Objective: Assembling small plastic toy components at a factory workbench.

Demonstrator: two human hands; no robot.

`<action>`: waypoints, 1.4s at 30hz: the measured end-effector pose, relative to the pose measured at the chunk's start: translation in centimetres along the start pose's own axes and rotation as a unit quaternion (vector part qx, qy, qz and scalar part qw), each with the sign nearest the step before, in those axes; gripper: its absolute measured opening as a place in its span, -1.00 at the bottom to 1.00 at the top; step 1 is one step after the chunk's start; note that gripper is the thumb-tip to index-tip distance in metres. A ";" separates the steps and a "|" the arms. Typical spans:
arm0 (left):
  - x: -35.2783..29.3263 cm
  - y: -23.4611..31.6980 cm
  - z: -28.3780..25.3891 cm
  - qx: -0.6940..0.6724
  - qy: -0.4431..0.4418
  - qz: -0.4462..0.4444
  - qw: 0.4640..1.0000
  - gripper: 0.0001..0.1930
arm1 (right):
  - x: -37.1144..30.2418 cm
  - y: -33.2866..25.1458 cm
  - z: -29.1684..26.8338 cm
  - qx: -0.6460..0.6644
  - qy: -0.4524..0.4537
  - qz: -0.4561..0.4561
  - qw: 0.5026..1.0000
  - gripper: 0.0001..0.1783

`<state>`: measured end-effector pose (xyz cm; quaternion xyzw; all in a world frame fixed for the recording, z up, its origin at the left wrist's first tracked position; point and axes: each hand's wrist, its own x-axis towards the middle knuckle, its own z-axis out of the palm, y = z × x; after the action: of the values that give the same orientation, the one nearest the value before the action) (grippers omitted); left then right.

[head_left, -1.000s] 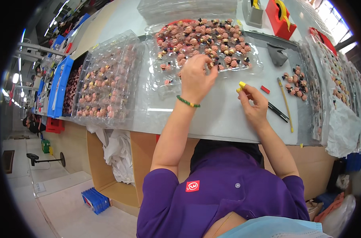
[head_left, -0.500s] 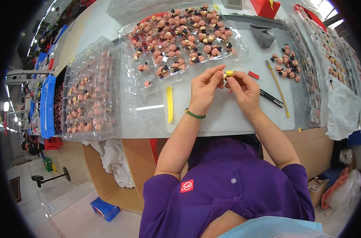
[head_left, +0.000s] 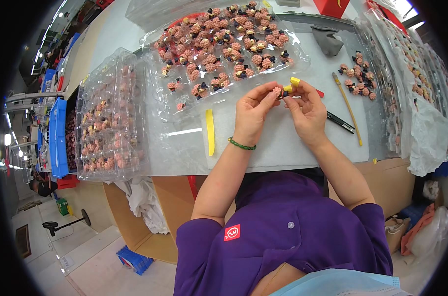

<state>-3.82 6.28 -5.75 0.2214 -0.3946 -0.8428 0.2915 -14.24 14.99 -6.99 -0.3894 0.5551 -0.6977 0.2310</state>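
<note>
Between my two hands, above the white mat [head_left: 263, 153], is a small figurine [head_left: 277, 92] with a pink, bumpy curly top and a dark part. My left hand [head_left: 252, 114] pinches it between thumb and fingertips. From the other side, my right hand [head_left: 307, 114] closes its thumb and fingers at the figurine's dark end. A small yellow strip [head_left: 294, 81] sticks up at the right fingertips; whether it is wound round a finger or held cannot be told. Just past that hand, a red piece [head_left: 320, 93] is partly hidden.
Ahead lies a clear plastic tray [head_left: 295, 56] of similar figurines; stacked filled trays stand left [head_left: 140, 113] and right [head_left: 389, 123]. A yellow strip [head_left: 210, 133], black tweezers-like tool [head_left: 340, 122], thin brush [head_left: 347, 108], grey cloth [head_left: 326, 41] and loose figurines [head_left: 359, 79] lie around.
The figurine has been turned, so its pink curly top now shows between my fingers. The yellow strip at my right fingertips now stands up higher. Both hands stay in nearly the same place.
</note>
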 end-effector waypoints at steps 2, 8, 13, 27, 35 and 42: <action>0.1 -0.2 -0.1 0.008 0.005 0.013 1.000 -0.73 | 0.1 0.0 0.0 -0.006 -0.002 -0.003 1.000 -0.56; 0.1 -0.4 -0.1 0.013 -0.007 0.024 1.000 -0.75 | 0.1 0.0 -0.1 -0.022 0.001 -0.010 1.000 -0.56; 0.1 -0.5 -0.2 0.017 -0.007 0.027 0.999 -0.75 | 0.1 -0.1 -0.1 -0.032 0.000 -0.009 0.999 -0.56; 0.1 -0.6 0.0 0.027 -0.003 0.029 0.999 -0.75 | 0.0 -0.1 -0.2 -0.063 -0.001 -0.003 0.998 -0.57; 0.3 -0.7 0.0 0.014 0.049 0.013 0.999 -0.75 | 1.5 -3.6 -1.8 -0.324 0.051 -0.147 0.933 -0.65; 0.2 -0.7 -0.1 -0.020 0.002 -0.009 1.000 -0.74 | 1.8 -4.9 -10.1 -0.614 0.024 -0.008 0.789 -0.77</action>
<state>-4.12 6.48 -6.37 0.2210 -0.3753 -0.8526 0.2887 -22.85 21.04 -2.63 -0.4365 0.8690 -0.2203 -0.0758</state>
